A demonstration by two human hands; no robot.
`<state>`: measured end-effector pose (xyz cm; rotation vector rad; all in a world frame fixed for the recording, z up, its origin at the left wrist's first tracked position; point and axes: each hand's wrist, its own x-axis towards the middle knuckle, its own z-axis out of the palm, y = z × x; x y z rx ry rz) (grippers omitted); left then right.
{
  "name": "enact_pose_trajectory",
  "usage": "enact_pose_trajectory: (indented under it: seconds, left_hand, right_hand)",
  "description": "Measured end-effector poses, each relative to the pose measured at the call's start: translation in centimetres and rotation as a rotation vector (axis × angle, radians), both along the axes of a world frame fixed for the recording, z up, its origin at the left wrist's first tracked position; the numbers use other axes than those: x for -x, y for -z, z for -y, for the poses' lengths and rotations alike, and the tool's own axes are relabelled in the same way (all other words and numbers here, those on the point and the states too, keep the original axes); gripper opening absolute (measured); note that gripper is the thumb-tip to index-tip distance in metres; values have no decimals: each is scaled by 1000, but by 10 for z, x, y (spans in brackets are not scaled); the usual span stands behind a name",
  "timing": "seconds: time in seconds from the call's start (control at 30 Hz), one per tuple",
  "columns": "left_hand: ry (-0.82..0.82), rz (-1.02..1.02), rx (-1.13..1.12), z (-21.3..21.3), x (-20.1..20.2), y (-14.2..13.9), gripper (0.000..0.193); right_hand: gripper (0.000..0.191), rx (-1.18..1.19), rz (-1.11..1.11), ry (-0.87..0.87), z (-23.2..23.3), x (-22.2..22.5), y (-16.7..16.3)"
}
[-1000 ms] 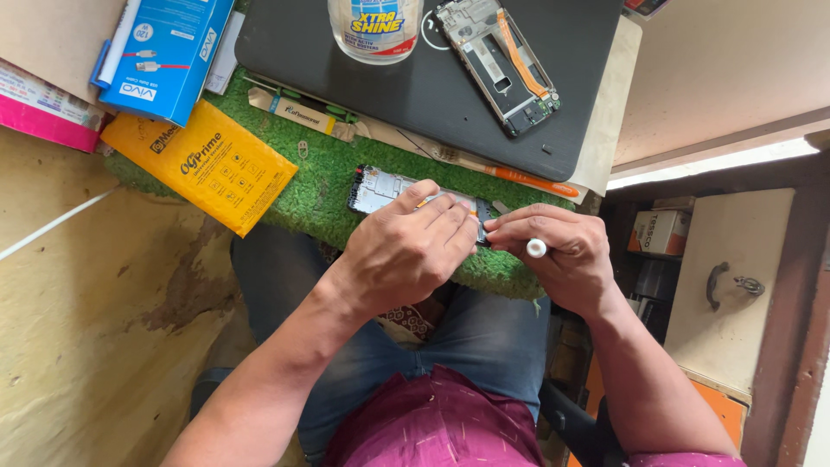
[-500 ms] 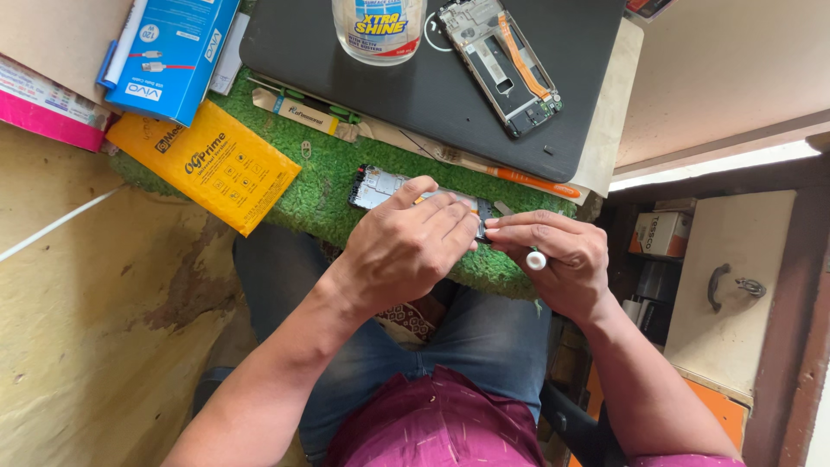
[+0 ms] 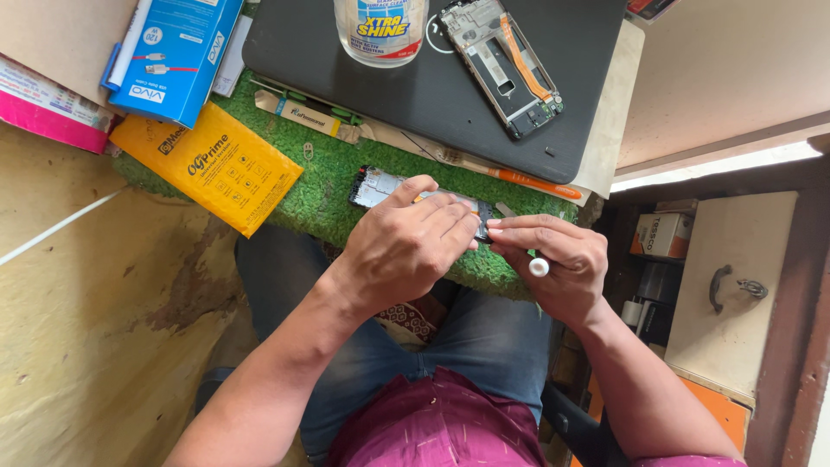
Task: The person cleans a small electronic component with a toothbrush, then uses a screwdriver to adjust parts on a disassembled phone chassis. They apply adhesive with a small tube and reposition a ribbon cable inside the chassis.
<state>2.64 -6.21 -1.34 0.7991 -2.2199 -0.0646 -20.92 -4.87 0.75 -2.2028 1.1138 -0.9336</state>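
A dismantled phone lies on a green turf mat in front of me. My left hand covers most of it, fingers curled over its middle and gripping it. My right hand touches the phone's right end with its fingertips; a ring with a white stone sits on one finger. What the right fingertips pinch is hidden.
A black laptop lid beyond the mat carries a second opened phone frame and a clear cleaner bottle. An orange-handled tool lies at its edge. A yellow packet and blue box sit left. Cabinet at right.
Both hands stay on the phone on the mat. The right hand has shifted slightly, its ringed finger a little lower.
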Motion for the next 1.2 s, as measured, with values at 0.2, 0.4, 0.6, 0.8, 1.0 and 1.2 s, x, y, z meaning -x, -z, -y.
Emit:
enact_pose_trajectory:
  seconds: [0.2,0.4,0.6,0.8,1.0,1.2]
  left_hand:
    - [0,10,-2,-1,0,1,22]
    - [-10,21,23,0,0,-1,23]
    - [10,14,6,-1,0,-3,30]
    - [-61,3,52,-5,9,6,36]
    - [-74,0,82,-5,10,17,35]
    - [-79,-20,128,-4,11,22,35]
  right_hand:
    - [20,194,-109,-19,0,-3,-1]
    - [21,299,-150,-78,4,-2,0]
    - [19,253,-106,-79,5,-2,2]
    - [18,76,-157,-80,7,3,-5]
    - [26,-135,-110,-70,9,10,-19]
    - [64,-654,359,36,7,24,-27]
